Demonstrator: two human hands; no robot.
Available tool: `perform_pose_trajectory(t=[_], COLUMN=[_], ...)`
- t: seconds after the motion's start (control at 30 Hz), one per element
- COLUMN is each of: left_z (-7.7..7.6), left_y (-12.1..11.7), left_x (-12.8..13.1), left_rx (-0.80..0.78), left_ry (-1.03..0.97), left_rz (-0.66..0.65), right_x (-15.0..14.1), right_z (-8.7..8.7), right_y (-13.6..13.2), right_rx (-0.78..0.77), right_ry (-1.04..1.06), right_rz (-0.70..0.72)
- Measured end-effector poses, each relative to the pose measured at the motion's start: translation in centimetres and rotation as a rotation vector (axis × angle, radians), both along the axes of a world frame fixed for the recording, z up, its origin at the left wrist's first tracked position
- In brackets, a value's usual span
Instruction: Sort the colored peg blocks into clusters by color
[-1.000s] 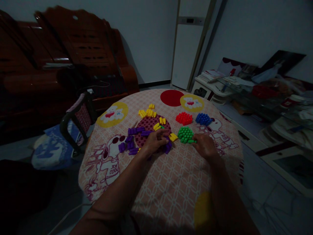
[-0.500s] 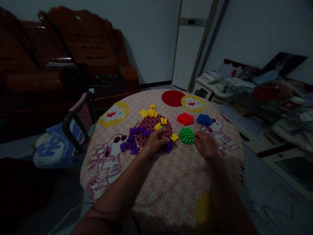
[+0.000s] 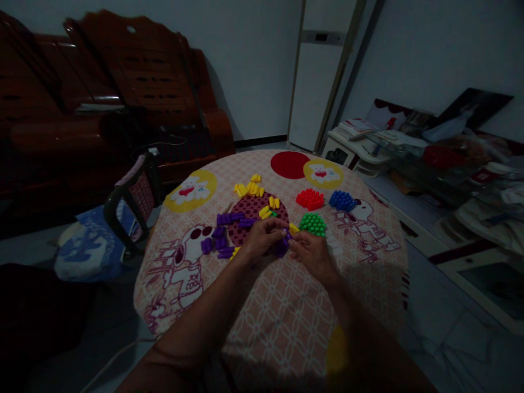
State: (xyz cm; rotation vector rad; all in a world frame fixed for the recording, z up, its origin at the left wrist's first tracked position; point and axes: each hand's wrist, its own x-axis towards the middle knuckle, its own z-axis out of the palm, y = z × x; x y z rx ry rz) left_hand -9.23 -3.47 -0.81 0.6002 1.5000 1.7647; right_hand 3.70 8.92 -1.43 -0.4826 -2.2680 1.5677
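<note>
The left hand [image 3: 263,239] and right hand [image 3: 310,251] pinch a purple piece [image 3: 289,236] between their fingertips. Beyond the right hand sit a green cluster [image 3: 313,224], red cluster [image 3: 310,199] and blue cluster [image 3: 343,200]; the left hand partly hides a checkered circle [image 3: 250,205], details dim.

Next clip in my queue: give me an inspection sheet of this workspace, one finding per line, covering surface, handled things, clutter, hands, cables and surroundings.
Surface: round table under a patterned tablecloth with printed figures.
Handled things: purple pieces and yellow pieces scattered; red cluster, blue cluster and green cluster grouped towards the right.
Clutter: papers and mixed items over the right-hand furniture.
Hands: left hand and right hand close together, fingertips at purple pieces; exact grip too small to tell.
Cables: pale cable at lower left; thin cable on the wooden seat.
Surroundings: dim room; chair left of the table, white upright unit behind.
</note>
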Motion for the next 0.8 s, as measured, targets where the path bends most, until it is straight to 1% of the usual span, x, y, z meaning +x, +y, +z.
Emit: perform_pose_trajectory(t=[0.1, 0.13, 0.2, 0.27, 0.37, 0.43, 0.47, 0.53, 0.6, 0.63, 0.7, 0.73, 0.8], left_z=[-0.3, -0.4, -0.4, -0.1, 0.7, 1.0, 1.1, 0.7, 0.0, -0.4, -1.2, -1.6, -2.0], left_y=[-0.5, -0.8, -1.6, -2.4, -3.1, -2.8, -2.3, -1.0, 0.7, 1.5, 2.5, 2.6, 2.4], left_x=[-1.4, -2.0, -3.2, -4.3, -5.7, -6.4, -6.6, -6.9, -7.0, -7.1, -7.3, -7.5, -7.9], left_rx=[-0.018, -0.046, -0.136, -0.247, -0.381, -0.412, -0.403, -0.352, -0.304, -0.306, -0.371, -0.426, -0.539], left_ry=[0.099, 0.149, 0.291, 0.486, 0.759, 0.871, 0.912, 0.977, 1.044, 1.087, 1.185, 1.233, 1.311], left_rz=[-0.072, -0.092, -0.081, 0.001, 0.196, 0.277, 0.280, 0.214, 0.080, 0.005, -0.101, -0.120, -0.097], right_x=[0.1, 0.1, 0.2, 0.1, 0.0, 0.0, -0.1, -0.1, -0.1, -0.1, -0.1, 0.0, 0.0], right_z=[0.6, 0.8, 1.0, 0.6, -0.1, -0.5, -0.5, -0.3, 0.1, 0.3, 0.5, 0.6, 0.8], right_y=[-0.3, -0.3, -0.2, 0.1, 0.5, 0.6, 0.5, 0.3, 0.0, -0.2, -0.3, -0.4, -0.3], right_rx=[0.038, 0.070, 0.130, 0.161, 0.183, 0.192, 0.194, 0.205, 0.235, 0.252, 0.272, 0.273, 0.267], right_ry=[-0.036, -0.046, -0.042, -0.029, -0.031, -0.036, -0.035, -0.038, -0.043, -0.046, -0.057, -0.061, -0.063], right_rz=[0.071, 0.108, 0.142, 0.111, 0.062, 0.068, 0.074, 0.094, 0.117, 0.125, 0.137, 0.137, 0.136])
